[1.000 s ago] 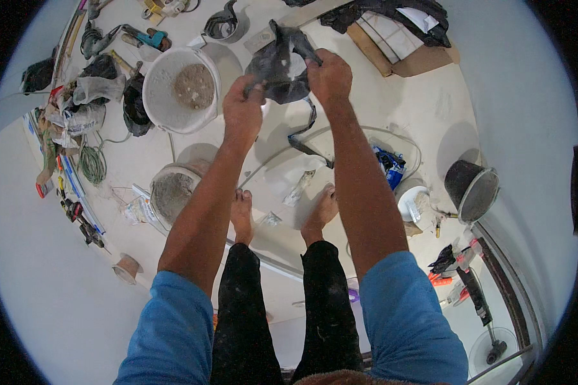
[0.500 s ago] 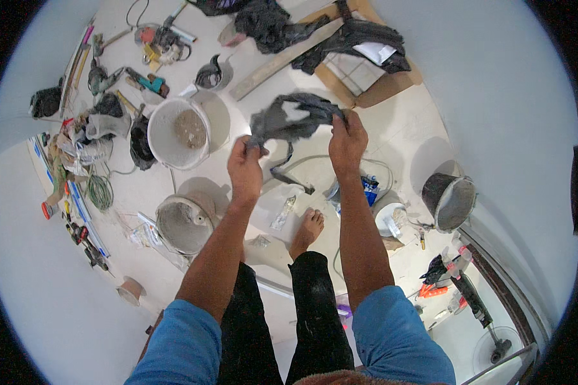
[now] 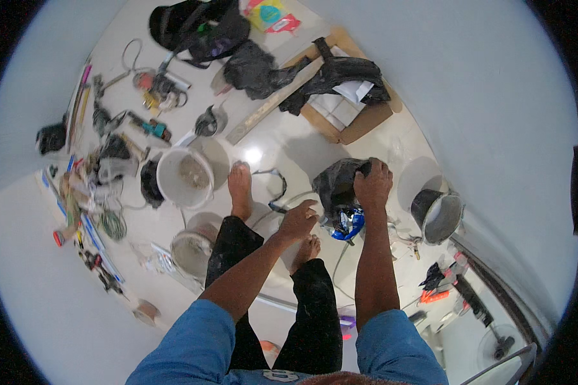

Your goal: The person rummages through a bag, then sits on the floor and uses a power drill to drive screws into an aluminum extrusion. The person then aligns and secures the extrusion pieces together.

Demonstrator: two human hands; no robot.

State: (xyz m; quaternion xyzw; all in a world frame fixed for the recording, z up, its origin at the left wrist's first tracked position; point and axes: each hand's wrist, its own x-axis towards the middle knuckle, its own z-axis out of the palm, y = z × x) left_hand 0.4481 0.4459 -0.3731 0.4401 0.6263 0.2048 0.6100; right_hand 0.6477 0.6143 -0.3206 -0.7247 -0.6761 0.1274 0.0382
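A dark plastic bag (image 3: 336, 181) hangs from my right hand (image 3: 374, 184), whose fingers are closed on its upper edge. My left hand (image 3: 298, 220) is off the bag, a little to its left, with its fingers reaching out and partly bent. I see nothing held in it. Just beneath the bag, between my two hands, is a crumpled blue packet (image 3: 348, 224) with white on it. Part of the packet is covered by the bag. A dark strap-like strip (image 3: 281, 189) lies on the floor beyond my left hand.
A white bucket (image 3: 185, 178) and a smaller bucket (image 3: 192, 252) stand to the left, a black bucket (image 3: 442, 217) to the right. Ahead lie a long board (image 3: 275, 99) and an open cardboard box (image 3: 359, 131). Power tools (image 3: 160, 90) and cables litter the left floor.
My left hand has let go of the bag and moved down and right. My right hand has carried the bag right and lower, over the blue packet. My left foot now shows further forward.
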